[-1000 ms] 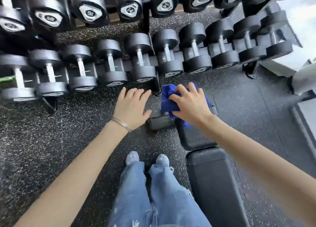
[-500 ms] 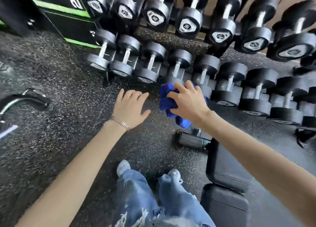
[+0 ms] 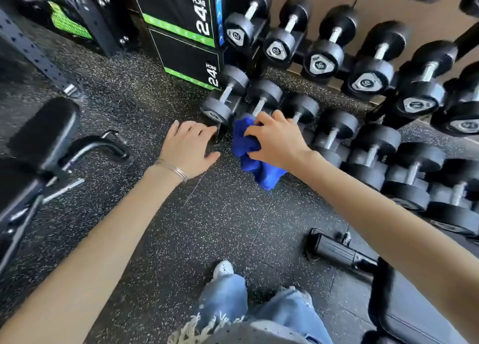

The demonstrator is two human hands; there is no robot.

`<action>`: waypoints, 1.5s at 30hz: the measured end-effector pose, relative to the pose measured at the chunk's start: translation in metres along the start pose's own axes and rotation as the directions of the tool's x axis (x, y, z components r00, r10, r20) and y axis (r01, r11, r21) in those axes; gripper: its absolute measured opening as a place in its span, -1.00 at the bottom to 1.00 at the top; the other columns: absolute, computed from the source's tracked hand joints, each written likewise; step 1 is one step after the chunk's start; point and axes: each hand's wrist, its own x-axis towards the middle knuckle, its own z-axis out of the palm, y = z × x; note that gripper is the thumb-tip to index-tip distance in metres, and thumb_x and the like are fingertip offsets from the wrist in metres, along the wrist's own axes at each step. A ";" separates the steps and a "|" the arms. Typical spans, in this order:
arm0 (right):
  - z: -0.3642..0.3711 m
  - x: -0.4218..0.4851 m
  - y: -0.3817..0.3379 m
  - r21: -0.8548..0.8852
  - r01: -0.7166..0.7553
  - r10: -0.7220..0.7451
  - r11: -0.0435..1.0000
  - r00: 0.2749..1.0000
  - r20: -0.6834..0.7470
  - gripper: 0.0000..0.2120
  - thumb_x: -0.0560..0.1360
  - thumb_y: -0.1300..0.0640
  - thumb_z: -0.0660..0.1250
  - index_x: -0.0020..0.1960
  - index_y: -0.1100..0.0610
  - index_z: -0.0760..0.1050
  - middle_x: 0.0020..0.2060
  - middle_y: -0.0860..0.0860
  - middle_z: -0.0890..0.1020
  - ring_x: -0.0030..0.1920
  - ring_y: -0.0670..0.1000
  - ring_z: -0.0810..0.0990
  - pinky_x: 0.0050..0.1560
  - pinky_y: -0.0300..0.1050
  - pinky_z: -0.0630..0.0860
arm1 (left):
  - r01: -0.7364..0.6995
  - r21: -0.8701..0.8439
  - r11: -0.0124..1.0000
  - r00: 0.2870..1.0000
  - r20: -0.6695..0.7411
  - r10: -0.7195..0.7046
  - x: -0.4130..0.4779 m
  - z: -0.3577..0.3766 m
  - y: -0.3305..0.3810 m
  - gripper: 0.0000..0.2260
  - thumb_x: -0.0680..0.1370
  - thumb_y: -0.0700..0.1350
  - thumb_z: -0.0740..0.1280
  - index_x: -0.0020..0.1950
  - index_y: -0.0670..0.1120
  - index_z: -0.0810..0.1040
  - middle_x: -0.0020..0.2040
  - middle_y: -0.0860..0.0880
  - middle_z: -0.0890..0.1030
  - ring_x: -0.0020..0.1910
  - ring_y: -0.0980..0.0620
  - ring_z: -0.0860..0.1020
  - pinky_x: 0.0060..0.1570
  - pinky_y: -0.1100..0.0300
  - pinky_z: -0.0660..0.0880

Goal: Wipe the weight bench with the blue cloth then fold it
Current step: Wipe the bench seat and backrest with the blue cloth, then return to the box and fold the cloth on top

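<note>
My right hand [image 3: 277,141] grips the bunched blue cloth [image 3: 255,162] in the air above the floor, in front of the dumbbell rack. My left hand [image 3: 188,150] hovers flat beside it, fingers straight, holding nothing, a thin bangle on the wrist. The black weight bench [image 3: 414,310] lies at the lower right, partly under my right forearm; its front foot bar [image 3: 337,251] sticks out on the floor. The cloth is well clear of the bench pad.
A dumbbell rack [image 3: 363,126] fills the upper right. Black and green plyo boxes [image 3: 186,32] stand at the top. A second padded bench [image 3: 39,141] with metal frame is at the left. My legs and shoe [image 3: 223,268] stand on speckled rubber floor.
The view has swung left, so the bench slid to the lower right corner. My right hand lifted the cloth off the bench; both hands stay close together in front of me.
</note>
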 end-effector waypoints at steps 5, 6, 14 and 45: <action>-0.020 0.049 -0.056 -0.009 0.058 -0.058 0.998 0.998 -0.012 -0.62 0.40 -0.10 0.34 0.20 -0.06 0.48 0.14 0.04 0.44 0.13 0.18 0.37 -0.05 0.03 0.39 | 0.067 0.003 0.998 0.997 -0.034 -0.067 -0.016 -0.008 -0.072 -0.44 0.53 0.18 0.19 0.47 -0.02 0.24 0.38 -0.05 0.41 0.41 -0.11 0.29 0.45 -0.12 0.13; -0.023 0.057 -0.065 -0.009 0.070 -0.071 0.997 0.997 -0.015 -0.62 0.40 -0.10 0.34 0.20 -0.06 0.48 0.13 0.04 0.44 0.13 0.18 0.37 -0.04 0.04 0.40 | 0.082 -0.001 0.997 0.996 -0.035 -0.082 -0.020 -0.008 -0.083 -0.44 0.53 0.19 0.19 0.47 -0.02 0.23 0.38 -0.05 0.41 0.41 -0.11 0.29 0.44 -0.13 0.13; -0.032 0.125 -0.133 -0.021 0.218 -0.217 0.976 0.975 0.052 -0.64 0.41 -0.09 0.34 0.19 -0.08 0.48 0.14 0.02 0.43 0.16 0.16 0.36 0.02 0.05 0.42 | 0.223 -0.011 0.975 0.974 -0.029 -0.223 -0.044 -0.002 -0.159 -0.42 0.53 0.21 0.17 0.48 -0.02 0.21 0.39 -0.07 0.40 0.40 -0.13 0.29 0.43 -0.11 0.17; -0.065 0.545 -0.195 0.228 0.162 -0.184 0.960 0.980 0.081 -0.64 0.40 -0.06 0.38 0.19 -0.14 0.48 0.12 -0.04 0.44 0.11 0.13 0.37 0.11 0.11 0.45 | 0.151 0.008 0.988 0.988 0.042 -0.152 0.227 -0.029 -0.501 -0.40 0.51 0.23 0.21 0.49 0.01 0.19 0.44 -0.02 0.34 0.47 -0.10 0.17 0.47 -0.10 0.08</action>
